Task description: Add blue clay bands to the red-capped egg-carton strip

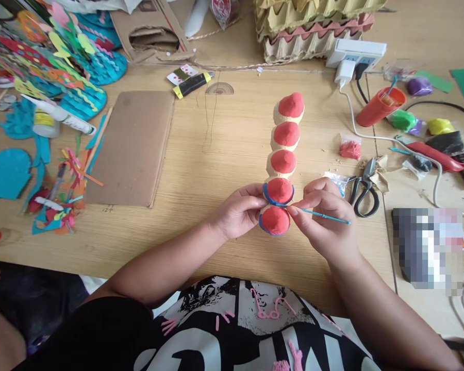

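A row of several red-topped egg-carton cups (pixel 283 161) runs away from me across the middle of the table. Blue edging lines the rims of the two nearest cups. My left hand (pixel 242 210) pinches the row from its left side, by those two cups. On the other side, my right hand (pixel 327 216) is closed round a thin blue stick (pixel 325 215), its tip touching the blue edging between the two nearest cups. The fingertips of both hands are close to the row but apart from each other.
A cardboard sheet (pixel 133 149) and colourful paper scraps (pixel 71 190) lie left. Scissors (pixel 365 190), a red cup (pixel 379 108), a power strip (pixel 355 51) and a white cable are right. Egg trays (pixel 301 41) are stacked at the back. Part of another person shows at lower left.
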`<action>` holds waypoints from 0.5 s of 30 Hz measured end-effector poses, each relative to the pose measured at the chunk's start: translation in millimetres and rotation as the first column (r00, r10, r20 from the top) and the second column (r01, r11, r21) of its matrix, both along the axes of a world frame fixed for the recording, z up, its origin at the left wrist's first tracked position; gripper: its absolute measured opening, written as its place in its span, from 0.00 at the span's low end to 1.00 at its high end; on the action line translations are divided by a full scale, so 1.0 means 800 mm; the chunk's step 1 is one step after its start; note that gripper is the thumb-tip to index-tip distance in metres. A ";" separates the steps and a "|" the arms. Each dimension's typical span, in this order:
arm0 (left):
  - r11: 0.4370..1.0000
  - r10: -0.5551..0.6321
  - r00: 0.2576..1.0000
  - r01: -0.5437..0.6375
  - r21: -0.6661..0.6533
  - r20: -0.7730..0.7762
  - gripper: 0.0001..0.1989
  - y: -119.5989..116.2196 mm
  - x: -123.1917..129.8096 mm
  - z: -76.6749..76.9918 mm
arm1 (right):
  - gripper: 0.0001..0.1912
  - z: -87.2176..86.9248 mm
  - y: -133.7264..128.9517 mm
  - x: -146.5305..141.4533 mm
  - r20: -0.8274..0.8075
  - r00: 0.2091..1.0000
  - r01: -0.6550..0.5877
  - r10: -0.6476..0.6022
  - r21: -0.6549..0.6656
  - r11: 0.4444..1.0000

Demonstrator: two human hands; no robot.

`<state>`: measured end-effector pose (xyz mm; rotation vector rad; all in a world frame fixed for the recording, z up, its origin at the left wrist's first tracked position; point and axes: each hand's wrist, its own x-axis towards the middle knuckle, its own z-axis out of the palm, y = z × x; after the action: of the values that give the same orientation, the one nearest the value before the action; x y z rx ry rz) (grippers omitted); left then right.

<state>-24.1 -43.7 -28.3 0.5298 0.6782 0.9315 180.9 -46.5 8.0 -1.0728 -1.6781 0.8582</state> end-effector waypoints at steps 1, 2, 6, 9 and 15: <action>1.000 -0.002 1.000 0.002 0.017 -0.008 0.14 0.000 0.000 0.000 | 0.06 0.000 0.000 0.000 0.006 1.000 0.003 -0.003 0.004 1.000; 1.000 -0.005 1.000 0.005 0.031 -0.013 0.14 0.000 0.000 0.000 | 0.07 0.000 -0.001 -0.001 0.009 1.000 0.007 -0.007 0.003 1.000; 0.998 -0.031 0.999 0.032 0.053 -0.015 0.16 0.000 0.000 0.000 | 0.09 0.001 -0.002 -0.003 -0.014 1.000 0.027 -0.028 -0.038 0.999; 0.998 -0.040 0.999 0.041 0.055 -0.013 0.16 0.000 0.000 -0.001 | 0.10 0.002 -0.002 -0.005 -0.033 0.999 0.026 -0.027 -0.032 0.999; 0.999 -0.008 0.999 0.010 0.044 -0.043 0.14 -0.001 0.000 0.000 | 0.11 0.006 -0.003 -0.001 -0.031 1.000 0.002 -0.003 -0.042 0.999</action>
<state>-24.3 -44.4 -28.7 0.5928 0.6953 0.9306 179.9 -49.3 12.6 -1.0846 -1.6388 0.9076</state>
